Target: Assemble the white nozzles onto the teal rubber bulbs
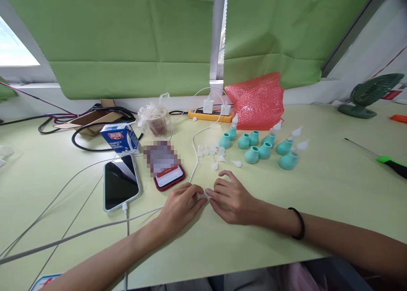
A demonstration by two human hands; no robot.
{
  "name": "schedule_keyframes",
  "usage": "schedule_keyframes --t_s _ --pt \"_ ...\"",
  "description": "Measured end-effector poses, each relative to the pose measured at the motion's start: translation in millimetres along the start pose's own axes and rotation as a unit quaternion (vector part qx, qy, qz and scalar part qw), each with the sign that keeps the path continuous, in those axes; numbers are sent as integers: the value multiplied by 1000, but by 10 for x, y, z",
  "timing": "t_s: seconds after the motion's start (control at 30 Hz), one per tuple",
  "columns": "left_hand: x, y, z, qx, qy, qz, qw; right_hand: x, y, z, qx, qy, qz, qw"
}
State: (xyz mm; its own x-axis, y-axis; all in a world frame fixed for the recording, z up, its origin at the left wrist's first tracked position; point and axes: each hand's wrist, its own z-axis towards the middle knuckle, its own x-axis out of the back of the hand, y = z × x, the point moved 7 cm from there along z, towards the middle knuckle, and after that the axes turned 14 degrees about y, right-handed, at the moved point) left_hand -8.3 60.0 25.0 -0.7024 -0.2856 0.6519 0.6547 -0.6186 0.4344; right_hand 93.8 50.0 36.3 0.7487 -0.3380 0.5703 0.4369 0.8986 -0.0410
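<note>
Pinches a small translucent piece [202, 195] between thumb and finger of the left hand [181, 207], just above or on the worktop [248, 244]; cannot tell which. Holds the right hand [234, 200] close to the other end, thumb and finger at the piece, upper fingers bent and lifted; cannot tell whether gripping there or only touching. Wears a dark band [298, 223] on the right wrist.

Has nine teal bulbs [252, 155] standing beyond the right hand, four fitted with pale pointed tips [295, 132]. Has loose pale tips [236, 163] and a cluster of little clear cups [206, 151] lying between bulbs and hands.

To the left, shows a red-cased phone [170, 180] with lit screen, partly blurred out, and beside it a pale-cased phone [121, 183], dark-screened, with a white cable [125, 208] plugged in. Behind these, shows a blue milk carton [121, 138] and a plastic-wrapped brown pot [159, 122].

Farther back, includes an orange-yellow power strip [194, 115] and a red bubble-wrap bag [259, 104]; on the far right, a dark green fan [365, 91] and a green-and-black-handled screwdriver [392, 166].
</note>
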Motion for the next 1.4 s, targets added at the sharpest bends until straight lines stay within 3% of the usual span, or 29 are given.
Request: schedule_keyframes --t_s 0.13,0.23,0.4,0.63,0.9,1.03,1.2,1.4 --pt "72 55 6 -28 42 -47 998 25 236 -17 -168 34 118 978" --pt "183 140 15 -79 105 -91 987 -20 268 -33 -209 13 169 963" --pt "229 190 23 -86 117 -108 983 -8 229 -35 -189 42 214 957" --pt "58 58 19 63 -4 -136 989 -16 162 -50 -134 13 172 976" --pt "-43 -40 -3 190 -78 -235 950 -18 62 -28 -50 -7 134 990" --pt "-34 -36 -10 195 -77 -254 944 4 -2 6 -35 -3 135 990" --pt "-28 -48 0 167 -31 -285 943 24 35 4 -54 21 131 990" --pt "-21 -32 -3 164 -36 -316 934 27 73 -27 -61 30 132 989"
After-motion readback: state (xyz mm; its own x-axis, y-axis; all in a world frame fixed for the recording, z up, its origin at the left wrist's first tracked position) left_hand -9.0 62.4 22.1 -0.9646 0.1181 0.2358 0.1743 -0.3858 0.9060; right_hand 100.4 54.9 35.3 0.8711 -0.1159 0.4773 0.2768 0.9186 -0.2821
